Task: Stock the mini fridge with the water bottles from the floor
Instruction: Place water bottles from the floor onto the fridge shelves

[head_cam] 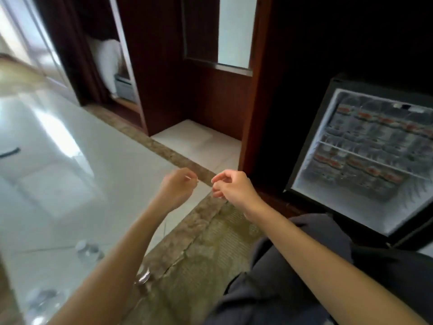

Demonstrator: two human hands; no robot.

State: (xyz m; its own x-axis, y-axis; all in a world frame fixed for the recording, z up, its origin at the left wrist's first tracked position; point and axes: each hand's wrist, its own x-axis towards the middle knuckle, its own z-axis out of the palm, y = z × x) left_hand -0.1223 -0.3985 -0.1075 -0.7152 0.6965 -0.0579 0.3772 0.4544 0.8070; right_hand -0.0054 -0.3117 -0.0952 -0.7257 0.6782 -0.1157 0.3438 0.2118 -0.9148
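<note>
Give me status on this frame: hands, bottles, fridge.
Left hand and right hand empty, fingers loosely curled. Fridge open, shelves packed. Water bottles on floor near left arm. Nothing blocking.

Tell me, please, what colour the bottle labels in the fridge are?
Red, on the bottles in the fridge, head view.

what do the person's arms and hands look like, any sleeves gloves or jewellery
Both forearms are bare as far as the frame shows: no sleeves reach into view, and the left hand and right hand have no gloves. No watch, ring or bracelet can be made out, though the picture is blurred. Dark grey trousers cover the legs.
</note>
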